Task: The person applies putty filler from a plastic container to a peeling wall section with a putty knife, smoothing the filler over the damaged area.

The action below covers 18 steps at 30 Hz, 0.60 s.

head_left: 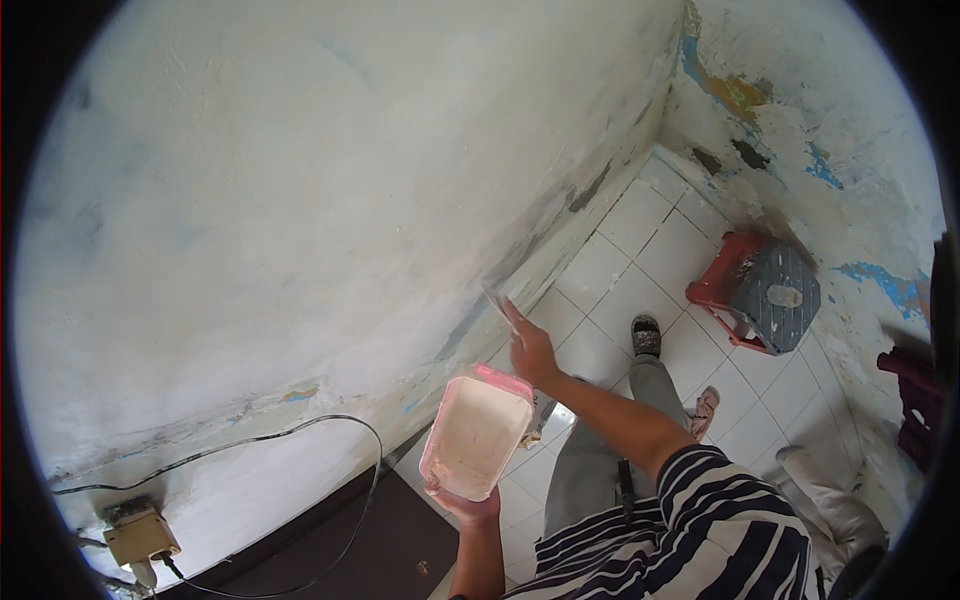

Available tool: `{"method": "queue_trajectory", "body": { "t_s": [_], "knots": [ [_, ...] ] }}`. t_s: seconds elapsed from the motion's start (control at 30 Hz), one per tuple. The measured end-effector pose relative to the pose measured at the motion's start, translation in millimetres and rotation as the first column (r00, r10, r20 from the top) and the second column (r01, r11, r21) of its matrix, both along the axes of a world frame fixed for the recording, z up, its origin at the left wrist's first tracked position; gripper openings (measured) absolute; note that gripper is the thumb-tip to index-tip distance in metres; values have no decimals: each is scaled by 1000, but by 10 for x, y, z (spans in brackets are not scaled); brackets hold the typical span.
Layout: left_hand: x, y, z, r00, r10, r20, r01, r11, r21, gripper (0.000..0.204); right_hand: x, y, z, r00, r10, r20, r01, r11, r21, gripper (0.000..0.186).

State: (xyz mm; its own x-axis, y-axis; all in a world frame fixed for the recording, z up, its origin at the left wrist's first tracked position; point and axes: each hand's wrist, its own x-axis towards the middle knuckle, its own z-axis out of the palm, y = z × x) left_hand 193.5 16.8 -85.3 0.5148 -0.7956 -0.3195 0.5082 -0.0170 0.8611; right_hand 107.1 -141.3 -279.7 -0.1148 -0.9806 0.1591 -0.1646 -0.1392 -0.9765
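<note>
My right hand [533,355] gripped thin flat tool [495,303] beside patchy off-white plaster wall [300,200]; contact, couldn't tell; left hand [472,508] clasped pink rectangular plastic tub [505,379] by near end, mouth upward, probably for easy reach; red-and-grey plastic stool [788,322] stood apart.

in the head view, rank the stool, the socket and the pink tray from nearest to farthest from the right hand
1. Pink tray: just lower left of the right hand, held in the left hand.
2. Stool: off to the right.
3. Socket: far lower left.
</note>
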Motion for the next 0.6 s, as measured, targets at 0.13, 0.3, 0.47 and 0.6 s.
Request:
{"method": "queue_trajectory", "body": {
  "t_s": [0.13, 0.3, 0.47, 0.6],
  "knots": [
    [-43, -88, 93, 999, -8, 37, 8, 1000, 18, 83, -535, -362, 86, 982, -163, 96, 132, 954, 269, 66],
    [-175, -183, 131, 993, -1, 117, -4, 999, 41, 94, -992, -1478, 221, 890, -413, 193, 422, 907, -6, 66],
    [-158, -172, 77, 994, -56, 92, 54, 998, 20, 96, -129, -895, 165, 980, -199, 23, 200, 973, -119, 63],
    [-81, -152, 134, 988, -82, 131, 73, 994, 77, 96, -153, -96, 80, 986, 88, 139, -108, 984, 139, 61]
  ]
}}
